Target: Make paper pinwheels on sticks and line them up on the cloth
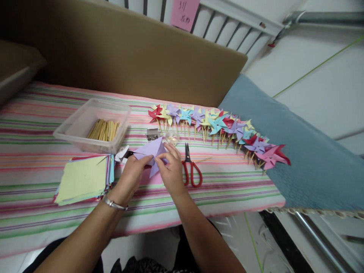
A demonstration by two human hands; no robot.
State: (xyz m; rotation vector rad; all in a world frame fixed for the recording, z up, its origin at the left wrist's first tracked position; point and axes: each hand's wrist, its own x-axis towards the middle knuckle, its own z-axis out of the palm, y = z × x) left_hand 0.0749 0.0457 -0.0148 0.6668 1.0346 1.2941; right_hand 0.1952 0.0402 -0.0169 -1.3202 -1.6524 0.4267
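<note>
A sheet of purple paper, partly folded into a pinwheel shape, is held between both hands above the striped cloth. My left hand pinches its left side, thumb on top. With thumb and fingers, my right hand grips the paper's right side near the middle. Pink paper lies beneath it on the cloth. Just right of my right hand rest red-handled scissors, blades pointing away. Beyond the paper are a small box of metal pins and a round clear container.
A clear plastic box holds short wooden sticks. In front of it lies a stack of coloured paper. Finished pinwheels on sticks line the back right. A cardboard panel stands behind, and a blue cover lies at right.
</note>
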